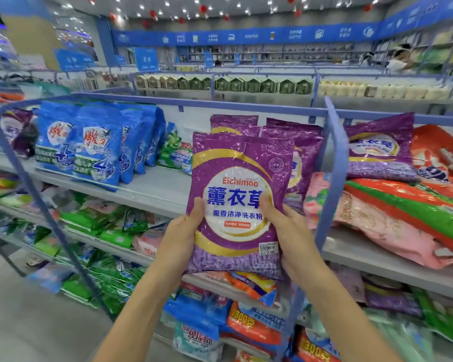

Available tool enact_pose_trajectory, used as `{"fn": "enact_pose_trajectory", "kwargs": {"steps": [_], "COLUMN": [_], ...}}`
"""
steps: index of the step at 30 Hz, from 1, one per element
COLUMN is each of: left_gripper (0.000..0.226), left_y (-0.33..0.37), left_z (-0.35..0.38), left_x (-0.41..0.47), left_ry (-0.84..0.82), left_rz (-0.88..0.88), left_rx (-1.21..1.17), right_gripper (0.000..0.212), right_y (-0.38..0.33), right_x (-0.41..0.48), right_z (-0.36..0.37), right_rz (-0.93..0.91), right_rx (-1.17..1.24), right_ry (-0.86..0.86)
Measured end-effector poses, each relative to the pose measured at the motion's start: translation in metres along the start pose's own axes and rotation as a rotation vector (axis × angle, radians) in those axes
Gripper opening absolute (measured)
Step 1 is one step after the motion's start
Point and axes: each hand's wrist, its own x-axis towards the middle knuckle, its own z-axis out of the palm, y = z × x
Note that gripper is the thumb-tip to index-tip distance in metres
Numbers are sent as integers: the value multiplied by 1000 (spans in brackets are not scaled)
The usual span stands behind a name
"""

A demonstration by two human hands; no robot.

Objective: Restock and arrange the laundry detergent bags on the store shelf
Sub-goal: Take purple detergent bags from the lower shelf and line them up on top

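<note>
I hold a purple laundry detergent bag (pixel 237 205) upright in front of the top shelf (pixel 157 190), label facing me. My left hand (pixel 179 236) grips its lower left edge, thumb on the front. Gripping the lower right edge is my right hand (pixel 292 231), thumb across the label. Behind the bag, more purple bags (pixel 296 142) stand on the shelf. Blue detergent bags (pixel 97 145) stand in a row at the shelf's left. A green-and-white bag (pixel 177 152) leans between the two groups.
A blue frame post (pixel 330 173) divides the shelf to the right of the bag; beyond it lie a purple bag (pixel 379 150), pink and red-green bags (pixel 403 212). Lower shelves hold green, orange and blue bags (pixel 246 322). Floor (pixel 24 322) lies at lower left.
</note>
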Motion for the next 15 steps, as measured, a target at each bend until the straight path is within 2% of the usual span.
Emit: {"fn": "enact_pose_trajectory", "kwargs": {"steps": [4, 7, 9, 15], "left_gripper": [44, 39, 35, 41], "left_y": [5, 8, 9, 17], "left_z": [-42, -66, -76, -83], "left_x": [28, 49, 63, 117], "left_ry": [-25, -56, -84, -190], "left_rz": [52, 61, 62, 91], "left_rx": [12, -26, -39, -42], "right_gripper": [53, 56, 60, 49], "right_y": [20, 32, 39, 35], "right_x": [23, 32, 39, 79], "right_z": [37, 55, 64, 75], "right_rz": [72, 51, 36, -7], "right_rx": [-7, -147, -172, -160], "right_ry": [-74, -95, -50, 54]}}
